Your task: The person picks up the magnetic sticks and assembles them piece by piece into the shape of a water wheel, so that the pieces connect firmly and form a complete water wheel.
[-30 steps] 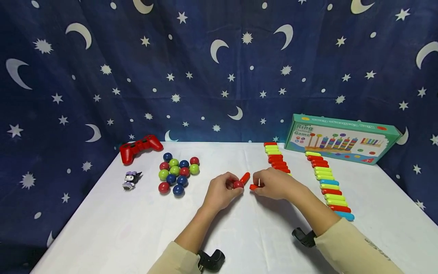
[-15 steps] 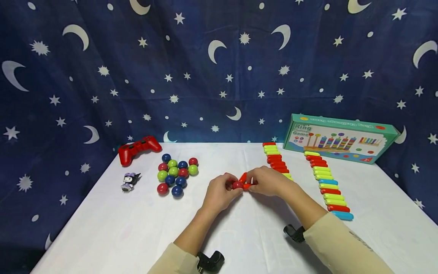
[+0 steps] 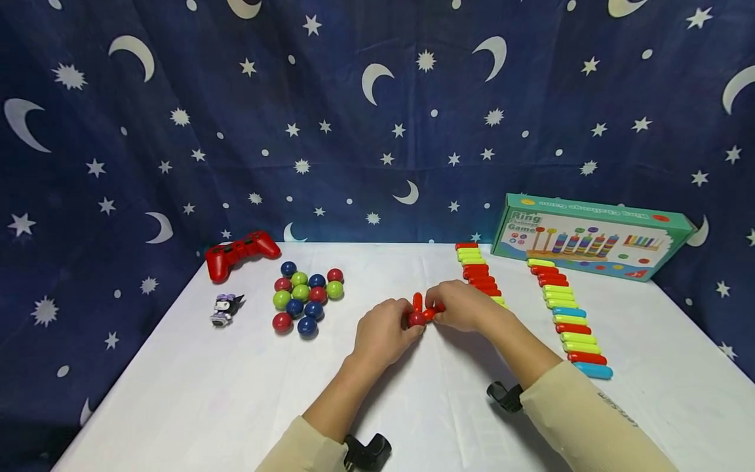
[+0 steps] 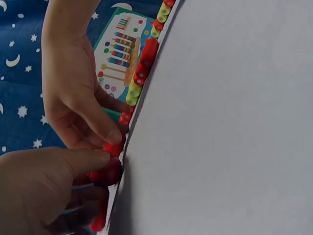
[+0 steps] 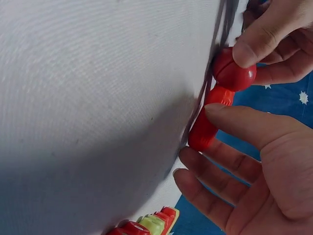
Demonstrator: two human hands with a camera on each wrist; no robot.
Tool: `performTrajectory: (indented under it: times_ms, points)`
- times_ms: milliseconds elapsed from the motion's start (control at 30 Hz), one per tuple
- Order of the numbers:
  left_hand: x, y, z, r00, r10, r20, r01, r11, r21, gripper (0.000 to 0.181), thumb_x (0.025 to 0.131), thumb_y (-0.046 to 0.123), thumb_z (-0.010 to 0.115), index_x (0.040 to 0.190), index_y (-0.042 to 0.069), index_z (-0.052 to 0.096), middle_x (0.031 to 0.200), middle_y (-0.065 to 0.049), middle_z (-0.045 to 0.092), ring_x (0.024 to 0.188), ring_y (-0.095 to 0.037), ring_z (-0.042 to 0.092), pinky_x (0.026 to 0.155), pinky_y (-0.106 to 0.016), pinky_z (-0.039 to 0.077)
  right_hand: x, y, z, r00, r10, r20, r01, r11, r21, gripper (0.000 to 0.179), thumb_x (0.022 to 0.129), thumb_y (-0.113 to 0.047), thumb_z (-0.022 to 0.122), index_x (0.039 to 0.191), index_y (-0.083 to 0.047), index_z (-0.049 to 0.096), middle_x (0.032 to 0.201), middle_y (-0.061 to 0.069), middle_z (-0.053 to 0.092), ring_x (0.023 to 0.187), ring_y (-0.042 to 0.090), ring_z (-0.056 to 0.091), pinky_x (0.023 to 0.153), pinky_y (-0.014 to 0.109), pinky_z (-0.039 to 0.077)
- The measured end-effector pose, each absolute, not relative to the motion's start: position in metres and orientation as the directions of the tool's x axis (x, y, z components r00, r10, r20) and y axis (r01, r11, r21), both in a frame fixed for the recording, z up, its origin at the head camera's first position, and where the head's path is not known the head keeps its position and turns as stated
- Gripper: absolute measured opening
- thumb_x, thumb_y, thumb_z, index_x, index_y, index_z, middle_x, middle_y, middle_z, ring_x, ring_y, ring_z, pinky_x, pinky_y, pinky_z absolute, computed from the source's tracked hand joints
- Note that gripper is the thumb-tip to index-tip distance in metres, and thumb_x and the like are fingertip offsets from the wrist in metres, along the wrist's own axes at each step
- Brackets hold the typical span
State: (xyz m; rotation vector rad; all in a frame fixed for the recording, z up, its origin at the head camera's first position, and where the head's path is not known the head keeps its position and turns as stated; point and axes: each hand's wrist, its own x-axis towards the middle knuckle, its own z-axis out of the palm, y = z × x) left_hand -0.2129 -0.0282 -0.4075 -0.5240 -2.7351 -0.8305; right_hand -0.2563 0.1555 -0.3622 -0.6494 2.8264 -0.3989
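Near the middle of the table, my left hand pinches a glossy red ball between thumb and fingers. One short red rod sticks out from the ball, pointing toward the back of the table. A second red rod is pinched by my right hand, thumb on one side and fingers on the other. Its near end meets the ball in the right wrist view. In the left wrist view, the ball sits partly behind my left thumb, and both hands are close together.
Several red, blue and green balls lie grouped at the left, beside a small figurine and a red game controller. Two columns of coloured rods run along the right. A green game box stands behind them.
My right hand has moved left, bringing its red rod against the ball. The ball has shifted slightly right, and its other rod has swung to point more directly away from me.
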Motion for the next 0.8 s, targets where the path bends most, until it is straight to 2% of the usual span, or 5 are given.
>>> performTrajectory:
  times_ms: [100, 233, 300, 433, 800]
  points:
    - [-0.212, -0.028, -0.406, -0.877, 0.296, 0.378, 0.435, 0.825, 0.362, 0.030, 0.082, 0.041, 0.086, 0.095, 0.017, 0.074, 0.078, 0.004, 0.059, 0.070, -0.013, 0.053, 0.058, -0.026, 0.040, -0.257, 0.157, -0.362, -0.871, -0.478, -0.118, -0.426, 0.852, -0.305, 0.024, 0.086, -0.009, 0.080, 0.109, -0.011, 0.075, 0.096, 0.003, 0.069, 0.090, 0.020, 0.060, 0.091, 0.044, 0.056]
    - [-0.212, -0.029, -0.404, -0.813, 0.394, 0.429, 0.524, 0.817, 0.242, 0.039, 0.082, 0.043, 0.085, 0.111, 0.019, 0.075, 0.098, 0.001, 0.065, 0.092, -0.020, 0.058, 0.077, -0.035, 0.044, -0.255, 0.162, -0.358, -0.875, -0.476, -0.086, -0.425, 0.842, -0.332, 0.031, 0.086, -0.010, 0.079, 0.116, -0.011, 0.074, 0.107, 0.008, 0.069, 0.098, 0.025, 0.062, 0.095, 0.047, 0.056]
    - [-0.212, -0.030, -0.403, -0.795, 0.444, 0.413, 0.564, 0.793, 0.231, 0.038, 0.084, 0.038, 0.083, 0.117, 0.020, 0.074, 0.106, 0.001, 0.066, 0.100, -0.021, 0.059, 0.086, -0.039, 0.046, -0.254, 0.168, -0.355, -0.879, -0.470, -0.074, -0.419, 0.838, -0.350, 0.032, 0.087, -0.010, 0.077, 0.119, -0.011, 0.073, 0.112, 0.010, 0.071, 0.102, 0.028, 0.065, 0.096, 0.049, 0.056]
    - [-0.213, -0.030, -0.405, -0.792, 0.489, 0.367, 0.593, 0.760, 0.267, 0.027, 0.089, 0.030, 0.075, 0.115, 0.021, 0.075, 0.108, 0.001, 0.066, 0.099, -0.020, 0.060, 0.093, -0.042, 0.047, -0.250, 0.187, -0.345, -0.891, -0.443, -0.101, -0.377, 0.845, -0.380, 0.028, 0.090, -0.011, 0.074, 0.118, -0.009, 0.073, 0.110, 0.010, 0.074, 0.102, 0.028, 0.068, 0.093, 0.049, 0.058]
    - [-0.219, -0.033, -0.405, -0.792, 0.490, 0.364, 0.598, 0.745, 0.296, 0.025, 0.090, 0.025, 0.077, 0.114, 0.019, 0.078, 0.106, -0.001, 0.067, 0.093, -0.020, 0.061, 0.083, -0.038, 0.048, -0.217, 0.238, -0.331, -0.902, -0.329, -0.281, -0.246, 0.924, -0.292, 0.013, 0.088, -0.012, 0.078, 0.100, -0.014, 0.073, 0.084, 0.000, 0.063, 0.084, 0.019, 0.056, 0.075, 0.035, 0.053]
